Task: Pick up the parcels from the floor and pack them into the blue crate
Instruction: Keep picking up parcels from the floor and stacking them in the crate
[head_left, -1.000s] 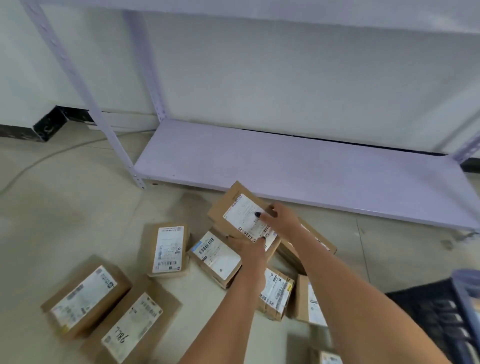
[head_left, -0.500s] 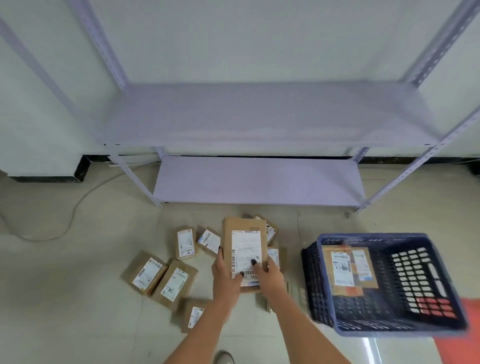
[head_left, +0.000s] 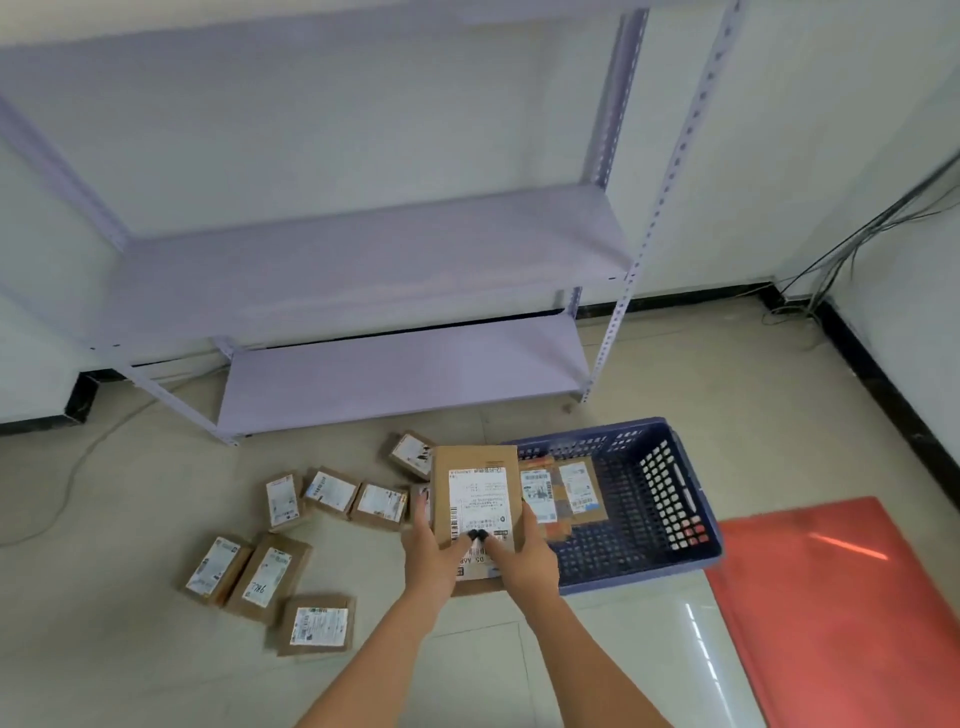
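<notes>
I hold a flat brown parcel (head_left: 475, 486) with a white label in both hands, lifted above the floor beside the left rim of the blue crate (head_left: 670, 561). My left hand (head_left: 434, 553) grips its lower left edge and my right hand (head_left: 524, 553) grips its lower right edge, both thumbs pressed on the label. A second box seems to sit under it, partly hidden. Two labelled parcels (head_left: 563, 493) lie inside the crate. Several brown parcels (head_left: 267, 574) lie scattered on the floor to the left.
A pale purple metal shelf rack (head_left: 400, 374) stands against the wall behind the parcels. A red mat (head_left: 841, 613) lies on the floor right of the crate. Cables (head_left: 852, 244) run along the right wall, and a cord (head_left: 67, 478) trails on the left floor.
I have risen from a crouch over the pile, lifting the parcel with both hands. The parcel has moved right, to the crate's left rim. The crate and room have come into view.
</notes>
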